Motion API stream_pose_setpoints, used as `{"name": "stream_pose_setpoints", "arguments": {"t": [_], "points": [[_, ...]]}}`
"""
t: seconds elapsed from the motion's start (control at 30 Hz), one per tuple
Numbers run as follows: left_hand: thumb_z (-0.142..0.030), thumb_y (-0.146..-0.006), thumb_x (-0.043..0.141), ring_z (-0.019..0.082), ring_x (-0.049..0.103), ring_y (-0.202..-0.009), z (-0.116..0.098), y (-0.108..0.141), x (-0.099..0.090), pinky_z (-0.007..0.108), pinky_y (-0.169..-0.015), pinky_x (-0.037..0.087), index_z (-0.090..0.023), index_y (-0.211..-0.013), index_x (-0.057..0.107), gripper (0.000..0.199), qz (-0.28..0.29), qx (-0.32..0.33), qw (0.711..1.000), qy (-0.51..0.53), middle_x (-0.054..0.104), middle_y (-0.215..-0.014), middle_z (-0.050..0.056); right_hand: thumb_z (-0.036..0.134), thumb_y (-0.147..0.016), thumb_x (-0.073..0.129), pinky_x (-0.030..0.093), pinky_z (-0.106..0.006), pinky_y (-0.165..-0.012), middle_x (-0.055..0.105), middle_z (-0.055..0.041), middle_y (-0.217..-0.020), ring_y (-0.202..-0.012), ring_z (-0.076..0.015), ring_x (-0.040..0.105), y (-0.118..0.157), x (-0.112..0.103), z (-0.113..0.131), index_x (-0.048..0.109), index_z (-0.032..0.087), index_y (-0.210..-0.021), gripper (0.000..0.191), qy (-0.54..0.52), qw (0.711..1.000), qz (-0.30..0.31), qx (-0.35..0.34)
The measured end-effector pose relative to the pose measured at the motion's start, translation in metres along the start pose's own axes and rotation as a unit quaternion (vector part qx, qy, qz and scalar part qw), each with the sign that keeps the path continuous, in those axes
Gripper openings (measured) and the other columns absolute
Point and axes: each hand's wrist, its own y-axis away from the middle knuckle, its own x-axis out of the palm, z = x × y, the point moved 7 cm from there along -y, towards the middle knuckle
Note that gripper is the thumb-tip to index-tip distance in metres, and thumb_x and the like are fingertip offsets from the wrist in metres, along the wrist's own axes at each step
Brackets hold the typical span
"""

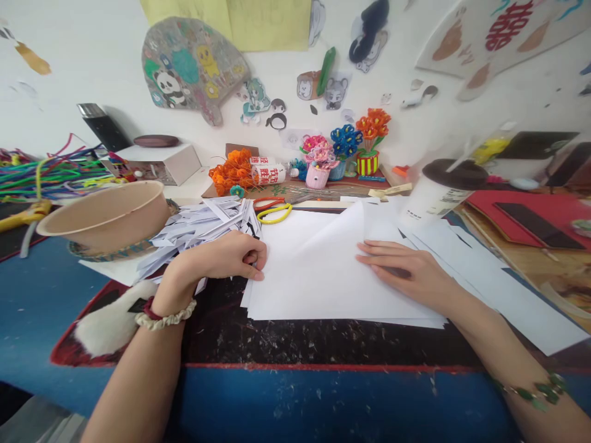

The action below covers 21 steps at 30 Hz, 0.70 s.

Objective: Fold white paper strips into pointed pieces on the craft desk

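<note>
A stack of white paper sheets point(305, 289) lies on the dark mat in front of me, its edges slightly uneven. The top sheet bulges upward near its far right part. At the left edge of the stack, my left hand point(242, 255) is closed, with curled fingers and thumb gripping the paper's edge. My right hand point(410, 271) rests over the right part of the stack, fingers stretched out and together, fingertips touching the paper. Just beyond the paper lie yellow-handled scissors point(276, 213). A heap of cut paper strips point(203, 224) sits behind my left hand.
A beige bowl point(106, 215) stands at the left, near a white fluffy object point(113, 323). More long paper pieces point(521, 295) lie at the right beside a lidded cup point(443, 191). Pots of handmade flowers point(318, 175) line the back. Small scraps dot the dark mat point(323, 344).
</note>
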Motion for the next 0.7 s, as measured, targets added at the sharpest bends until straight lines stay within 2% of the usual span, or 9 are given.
{"name": "stream_pose_setpoints", "arguments": {"t": [0.7], "points": [[-0.030, -0.074, 0.069, 0.009, 0.042, -0.056, -0.0006, 0.0020, 0.0006, 0.022, -0.057, 0.029, -0.019, -0.072, 0.059, 0.016, -0.005, -0.021, 1.000, -0.017, 0.044, -0.058, -0.007, 0.021, -0.091, 0.049, 0.048, -0.047, -0.105, 0.065, 0.0014, -0.125, -0.123, -0.0225, 0.056, 0.0004, 0.0004, 0.0001, 0.069, 0.031, -0.116, 0.034, 0.007, 1.000, 0.005, -0.012]]}}
